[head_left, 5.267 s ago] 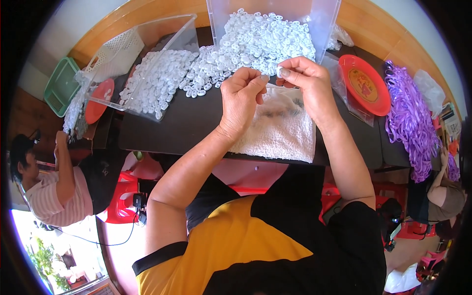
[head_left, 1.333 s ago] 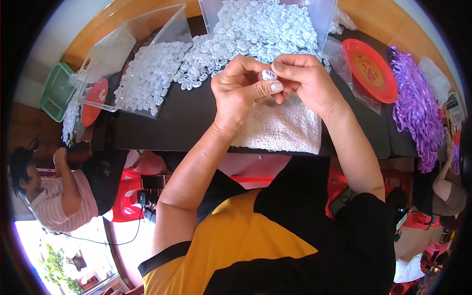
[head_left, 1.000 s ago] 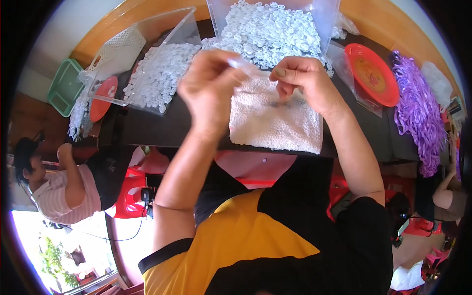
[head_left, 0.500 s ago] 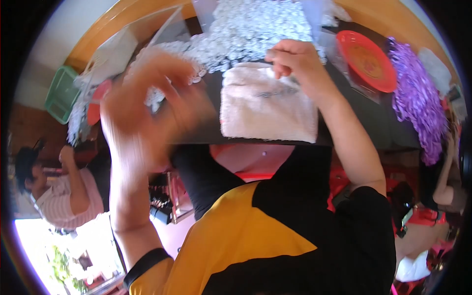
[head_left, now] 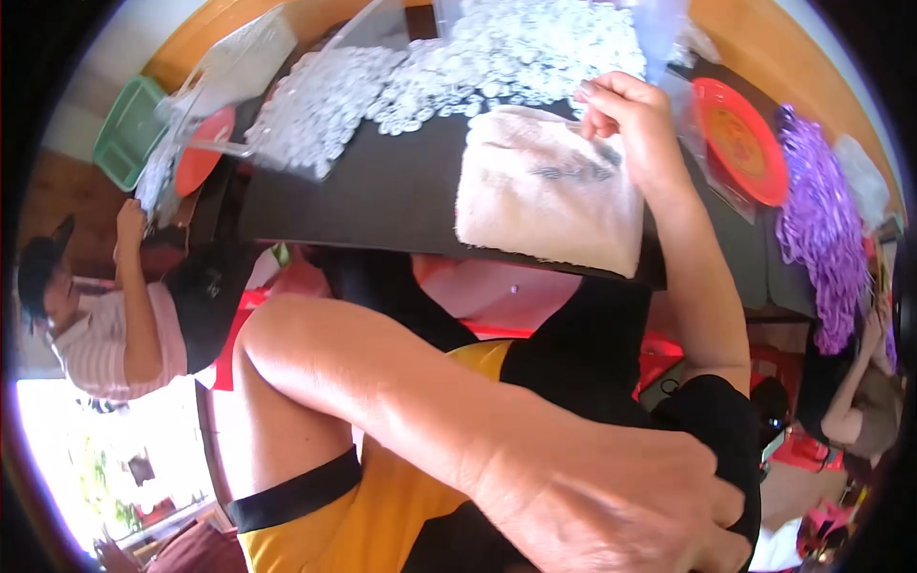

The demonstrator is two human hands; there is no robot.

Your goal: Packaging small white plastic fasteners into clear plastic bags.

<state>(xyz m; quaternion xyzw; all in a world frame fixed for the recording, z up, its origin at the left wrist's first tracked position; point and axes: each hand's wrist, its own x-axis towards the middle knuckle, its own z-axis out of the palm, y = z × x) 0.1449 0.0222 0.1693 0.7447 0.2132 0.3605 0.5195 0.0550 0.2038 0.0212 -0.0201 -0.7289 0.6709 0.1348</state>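
Observation:
A folded whitish towel (head_left: pixel 544 205) with dark smudges lies at the table's front edge. Over its far right corner is my right hand (head_left: pixel 635 119), thumb and fingers pinched together; whatever may be between them is too small to make out. My left hand (head_left: pixel 621 492) reaches across my body, below the table edge, beside my right sleeve. Its back faces up and its fingers are curled, with the fingertips hidden. Behind the towel, many small white, clear-looking round pieces (head_left: pixel 535 53) form a heap, with more spread on the left (head_left: pixel 320 105).
Clear plastic bins hold part of the heap. A red oval plate (head_left: pixel 740 143) and a hanging purple bundle of strands (head_left: pixel 821 229) are on the right. A green basket (head_left: pixel 129 134) and a red plate (head_left: pixel 205 153) lie left, near a seated person (head_left: pixel 115 325); another person sits far right.
My left hand has swung from above the table's left side down across my body to the right. The right hand stays pinched over the towel; the whole view has shifted slightly.

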